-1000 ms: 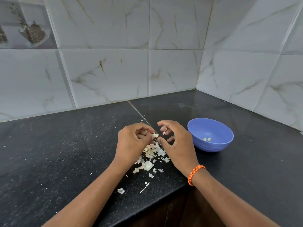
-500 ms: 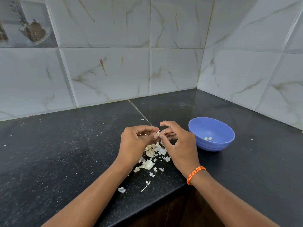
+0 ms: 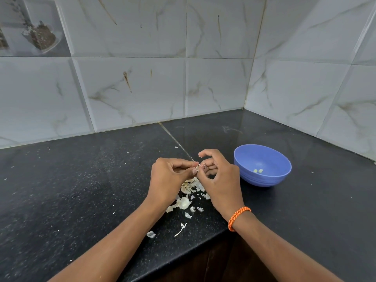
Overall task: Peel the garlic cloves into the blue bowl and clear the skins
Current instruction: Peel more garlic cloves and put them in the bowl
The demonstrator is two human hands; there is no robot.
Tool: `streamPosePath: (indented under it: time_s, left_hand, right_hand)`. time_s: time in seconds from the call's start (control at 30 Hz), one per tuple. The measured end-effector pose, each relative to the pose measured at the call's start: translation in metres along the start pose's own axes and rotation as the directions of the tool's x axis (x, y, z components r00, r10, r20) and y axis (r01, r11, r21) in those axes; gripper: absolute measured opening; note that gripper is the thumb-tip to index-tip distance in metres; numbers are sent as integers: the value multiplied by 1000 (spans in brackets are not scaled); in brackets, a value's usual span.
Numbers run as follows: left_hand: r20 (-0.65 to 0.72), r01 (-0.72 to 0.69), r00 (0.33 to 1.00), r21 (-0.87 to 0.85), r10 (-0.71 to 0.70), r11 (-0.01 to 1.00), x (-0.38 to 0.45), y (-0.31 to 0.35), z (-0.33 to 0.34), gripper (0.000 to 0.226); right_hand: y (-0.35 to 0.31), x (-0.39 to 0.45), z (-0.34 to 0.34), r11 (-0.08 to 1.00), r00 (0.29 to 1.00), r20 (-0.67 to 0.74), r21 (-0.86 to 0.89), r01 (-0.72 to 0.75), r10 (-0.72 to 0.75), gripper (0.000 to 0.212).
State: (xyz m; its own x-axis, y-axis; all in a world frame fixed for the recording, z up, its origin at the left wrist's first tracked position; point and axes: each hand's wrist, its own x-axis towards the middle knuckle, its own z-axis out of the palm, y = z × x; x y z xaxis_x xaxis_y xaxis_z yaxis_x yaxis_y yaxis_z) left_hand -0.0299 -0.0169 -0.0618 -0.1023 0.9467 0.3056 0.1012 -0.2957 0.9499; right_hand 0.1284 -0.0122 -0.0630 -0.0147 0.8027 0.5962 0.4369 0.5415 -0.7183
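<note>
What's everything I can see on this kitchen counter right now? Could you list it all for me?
bowl: one, blue, on the counter to the right of the hands.
peeled cloves: two or so, pale, inside the bowl.
garlic clove: one, pale, pinched between both hands above the skins.
skins: a loose pile plus scattered bits, off-white, on the counter below the hands.
counter: one, black and speckled, in a corner.
wall tiles: many, white marbled, behind the counter.
bracelet: one, orange, on the right wrist.
left hand: pinches the clove.
right hand: pinches the clove.
</note>
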Motion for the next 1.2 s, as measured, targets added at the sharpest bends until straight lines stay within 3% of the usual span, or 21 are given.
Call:
streamPosePath:
  time_s: [0.4, 0.67, 0.97, 1.2]
  left_hand:
    - [47, 94, 995, -252, -85, 963, -1, 5, -3, 18]
    - [41, 80, 997, -232, -72, 969, -1, 6, -4, 19]
    - [10, 65, 998, -193, -65, 979, 0, 6, -4, 19]
    - [38, 50, 998, -118, -46, 992, 1, 3, -4, 16]
  right_hand:
    - [4, 5, -6, 990, 999, 11, 139, -32, 30, 32]
    - [-1, 3, -7, 995, 999, 52, 104, 1, -7, 30]
    - [-2, 7, -9, 965, 994, 95, 247, -83, 61, 43]
    - [3, 4, -4, 984, 998, 58, 173, -39, 29, 38]
